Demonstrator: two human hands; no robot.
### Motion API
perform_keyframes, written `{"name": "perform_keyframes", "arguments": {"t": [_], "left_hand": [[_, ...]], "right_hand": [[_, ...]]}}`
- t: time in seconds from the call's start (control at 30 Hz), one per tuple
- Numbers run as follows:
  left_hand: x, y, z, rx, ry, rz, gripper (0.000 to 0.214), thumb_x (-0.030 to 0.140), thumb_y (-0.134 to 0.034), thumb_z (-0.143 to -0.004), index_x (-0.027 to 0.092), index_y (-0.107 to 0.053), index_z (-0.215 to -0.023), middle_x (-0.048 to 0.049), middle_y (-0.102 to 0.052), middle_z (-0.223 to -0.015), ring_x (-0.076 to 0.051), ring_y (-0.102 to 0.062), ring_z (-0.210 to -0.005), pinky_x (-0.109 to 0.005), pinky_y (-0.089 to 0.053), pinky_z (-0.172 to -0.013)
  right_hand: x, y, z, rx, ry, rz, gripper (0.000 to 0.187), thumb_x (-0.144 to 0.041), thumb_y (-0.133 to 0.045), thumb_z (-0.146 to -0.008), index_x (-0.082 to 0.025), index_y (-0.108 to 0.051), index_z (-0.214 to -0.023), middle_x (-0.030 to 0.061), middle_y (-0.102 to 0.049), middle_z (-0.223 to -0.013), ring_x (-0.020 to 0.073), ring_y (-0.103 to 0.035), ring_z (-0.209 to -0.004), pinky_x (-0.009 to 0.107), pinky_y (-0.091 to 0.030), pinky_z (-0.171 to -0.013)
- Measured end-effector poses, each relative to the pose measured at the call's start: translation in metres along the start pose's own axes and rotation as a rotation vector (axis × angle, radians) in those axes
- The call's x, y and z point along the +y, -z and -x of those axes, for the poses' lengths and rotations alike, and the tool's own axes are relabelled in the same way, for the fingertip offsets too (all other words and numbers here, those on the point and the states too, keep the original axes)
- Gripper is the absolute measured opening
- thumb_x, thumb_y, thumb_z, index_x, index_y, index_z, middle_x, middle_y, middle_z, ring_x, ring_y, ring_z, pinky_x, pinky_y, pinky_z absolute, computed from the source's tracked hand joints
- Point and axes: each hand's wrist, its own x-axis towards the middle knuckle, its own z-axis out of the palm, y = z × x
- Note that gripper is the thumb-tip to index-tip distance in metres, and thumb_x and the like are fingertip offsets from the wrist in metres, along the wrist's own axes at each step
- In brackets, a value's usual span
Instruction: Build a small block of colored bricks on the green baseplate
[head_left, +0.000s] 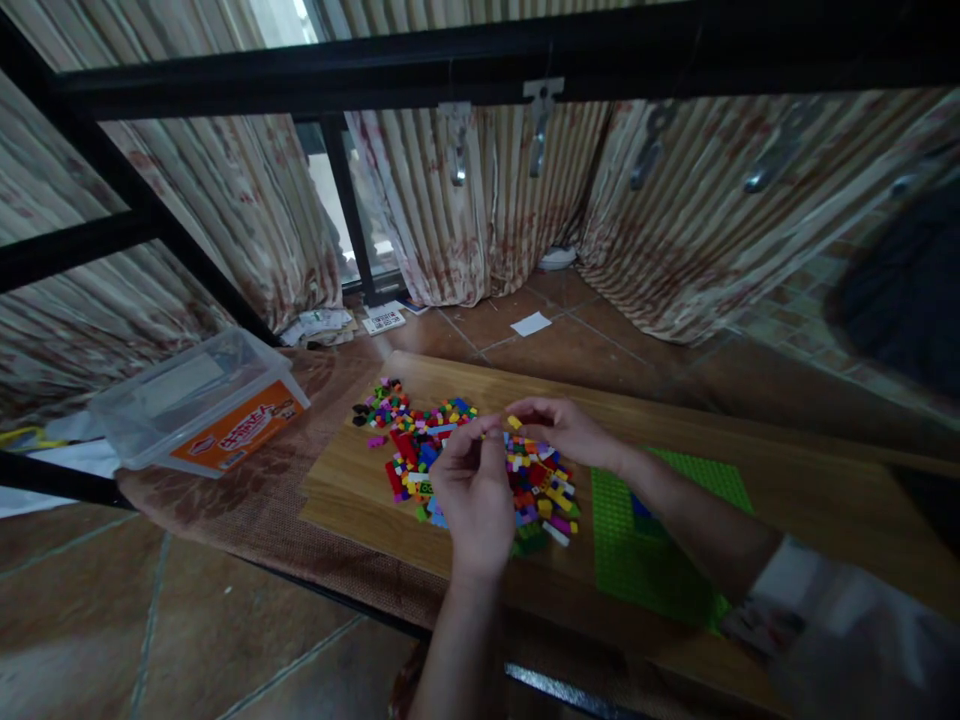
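Striped curtains (480, 200) form the backdrop. In front of them, a long wooden board (817, 490) carries the work. To its left stands a clear plastic box (142, 415), open-topped; its orange label (240, 430) bears large white characters, apparently Chinese, too blurred to read, and no brand can be made out. A green studded baseplate (615, 550) lies on the board, partly beneath the right forearm (697, 520). Left of the baseplate, a loose heap of multicoloured bricks (405, 470) spreads over the board, around and behind the hands. The left hand (472, 490) is raised over the heap, thumb and fingertips drawn together; whether they grip anything cannot be told. The right hand (555, 425), just beside it, appears to pinch a yellow brick (514, 423) between thumb and fingertips. Behind the board, a printed sheet (384, 318) shows dark marks too small to decipher. A blue piece (640, 506) sits on the baseplate, half hidden by the forearm. So small a brick is probably best held by its sides, studs left uncovered, with light, even pressure and the other fingers clear of its edges.
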Motion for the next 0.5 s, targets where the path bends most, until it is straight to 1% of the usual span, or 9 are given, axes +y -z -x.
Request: {"name": "perform_keyframes", "arguments": {"t": [0.1,0.17,0.23,0.3,0.4,0.5], "left_hand": [[0.001,0.000,-0.002,0.016,0.016,0.007,0.011,0.021,-0.066,-0.077,0.017,-0.074,-0.084,-0.0010,-0.072,-0.081,-0.013,-0.063,-0.077,-0.025,-0.050,-0.074],[0.000,0.000,-0.002,0.023,0.024,-0.001,0.011,0.021,-0.067,-0.076,0.016,-0.073,-0.083,-0.0014,-0.072,-0.082,-0.014,-0.064,-0.078,-0.026,-0.050,-0.075],[0.000,0.001,-0.002,0.030,0.032,-0.019,0.012,0.022,-0.067,-0.076,0.016,-0.073,-0.083,-0.0015,-0.072,-0.081,-0.013,-0.063,-0.077,-0.025,-0.049,-0.074],[-0.001,0.001,-0.002,0.033,0.038,-0.032,0.012,0.023,-0.067,-0.076,0.015,-0.073,-0.084,-0.0015,-0.071,-0.081,-0.013,-0.062,-0.075,-0.024,-0.048,-0.071],[-0.002,0.000,-0.003,-0.007,0.073,-0.049,0.014,0.024,-0.066,-0.076,0.015,-0.073,-0.085,-0.0015,-0.071,-0.081,-0.012,-0.061,-0.072,-0.023,-0.047,-0.068],[-0.004,-0.003,-0.001,-0.095,0.125,-0.090,0.015,0.024,-0.065,-0.076,0.014,-0.073,-0.085,-0.0015,-0.070,-0.078,-0.011,-0.060,-0.069,-0.023,-0.046,-0.067]], "right_hand": [[0.001,-0.009,0.001,0.036,-0.019,-0.074,0.031,-0.028,-0.072,-0.068,-0.019,-0.069,-0.097,0.0040,-0.071,-0.096,0.0177,-0.064,-0.089,0.035,-0.049,-0.087],[0.003,-0.013,0.001,0.106,-0.047,-0.157,0.032,-0.030,-0.072,-0.067,-0.020,-0.069,-0.098,0.0026,-0.071,-0.095,0.0165,-0.064,-0.086,0.033,-0.049,-0.083],[0.004,-0.014,0.000,0.183,-0.075,-0.260,0.034,-0.033,-0.071,-0.067,-0.021,-0.069,-0.098,0.0015,-0.071,-0.093,0.0154,-0.063,-0.081,0.032,-0.050,-0.078],[0.002,-0.010,0.001,0.238,-0.087,-0.341,0.034,-0.036,-0.071,-0.066,-0.022,-0.069,-0.097,0.0009,-0.070,-0.088,0.0150,-0.063,-0.076,0.031,-0.050,-0.075],[-0.008,0.002,0.009,0.295,-0.053,-0.413,0.032,-0.038,-0.073,-0.066,-0.023,-0.068,-0.094,0.0013,-0.069,-0.088,0.0157,-0.063,-0.079,0.033,-0.051,-0.078],[-0.025,0.017,0.033,0.368,-0.023,-0.476,0.029,-0.036,-0.075,-0.066,-0.025,-0.068,-0.092,0.0010,-0.068,-0.091,0.0164,-0.065,-0.084,0.034,-0.052,-0.081]]}}
